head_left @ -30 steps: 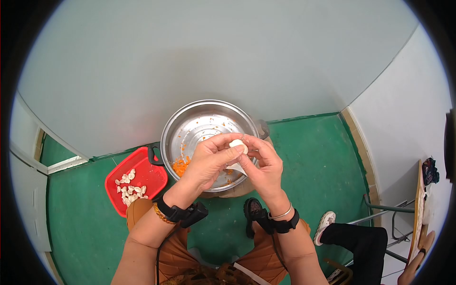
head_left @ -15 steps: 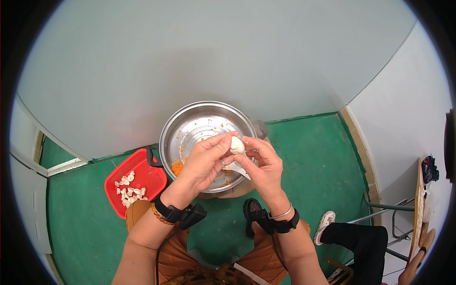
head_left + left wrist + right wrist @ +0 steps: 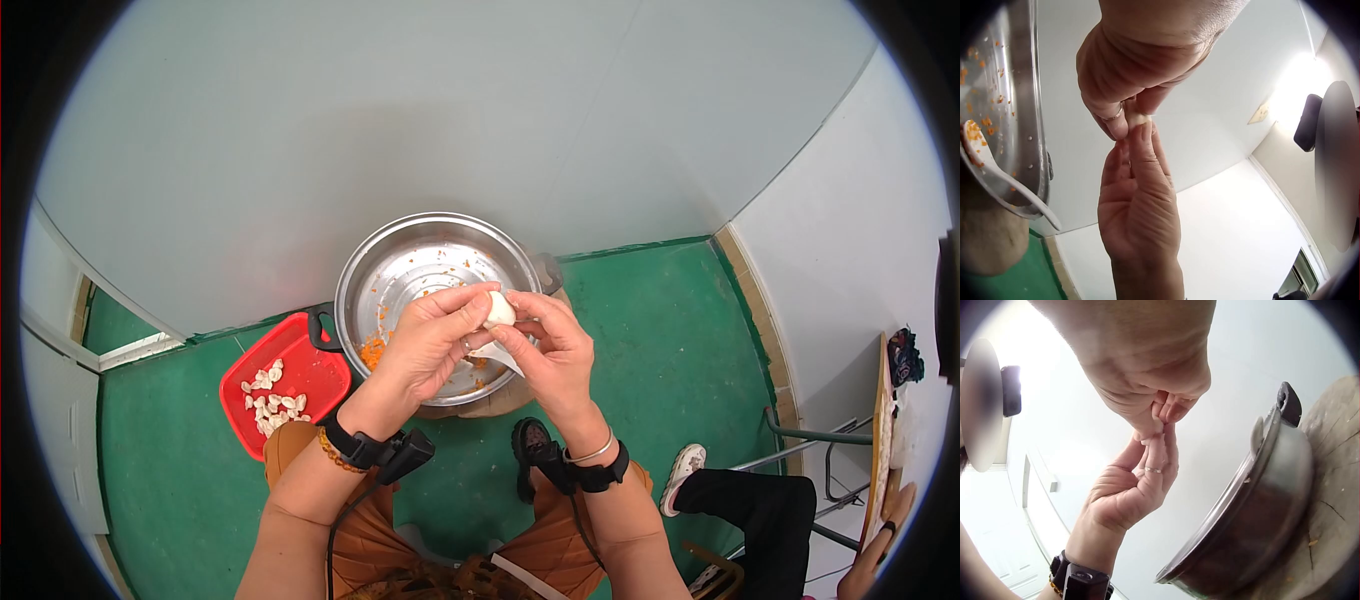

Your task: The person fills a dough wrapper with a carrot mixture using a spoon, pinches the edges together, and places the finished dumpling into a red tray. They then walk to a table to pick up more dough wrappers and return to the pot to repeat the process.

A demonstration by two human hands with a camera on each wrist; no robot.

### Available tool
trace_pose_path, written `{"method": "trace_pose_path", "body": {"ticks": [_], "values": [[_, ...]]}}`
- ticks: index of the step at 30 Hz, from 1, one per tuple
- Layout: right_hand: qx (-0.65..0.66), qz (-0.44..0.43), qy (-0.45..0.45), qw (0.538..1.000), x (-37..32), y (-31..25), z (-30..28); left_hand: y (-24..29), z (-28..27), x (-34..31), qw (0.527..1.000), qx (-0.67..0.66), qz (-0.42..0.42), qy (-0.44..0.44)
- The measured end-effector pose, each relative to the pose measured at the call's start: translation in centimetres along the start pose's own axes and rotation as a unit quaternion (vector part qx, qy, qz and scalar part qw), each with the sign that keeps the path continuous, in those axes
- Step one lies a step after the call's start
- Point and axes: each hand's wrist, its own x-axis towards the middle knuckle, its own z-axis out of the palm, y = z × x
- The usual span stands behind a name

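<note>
Left hand [image 3: 435,342] and right hand [image 3: 552,355], fingers curled, pinch a dough piece [image 3: 500,311] above the pot [image 3: 410,240], seen toward three o'clock; light, even pressure should keep it from tearing.

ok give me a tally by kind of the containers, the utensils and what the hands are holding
Containers: 2 (metal pot, red basin)
Utensils: 1 (white spoon)
Held: 1 (white dough piece, pinched by the fingers of the left hand and right hand)
Total: 4
</note>
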Motion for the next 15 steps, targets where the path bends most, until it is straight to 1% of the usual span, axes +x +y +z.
{"method": "trace_pose_path", "body": {"ticks": [2,5,8,11,15], "values": [[0.024,0.023,0.004,0.999,-0.12,-0.19,0.03,0.07,0.16,-0.01,1.0,-0.007,-0.003,0.011],[0.066,0.01,0.024,0.997,-0.02,0.2,-0.27,0.26,-0.03,0.18,0.999,-0.041,-0.018,0.009],[0.072,0.056,0.06,0.994,0.12,-0.21,-0.65,0.32,-0.23,0.35,0.997,-0.062,-0.028,-0.026],[0.093,0.077,0.087,0.989,0.25,-0.29,-0.83,0.38,-0.43,0.4,0.998,-0.05,-0.028,-0.028],[0.095,0.088,0.098,0.987,0.4,-0.27,-0.93,0.48,-0.48,0.41,0.998,-0.049,-0.029,-0.013]]}}
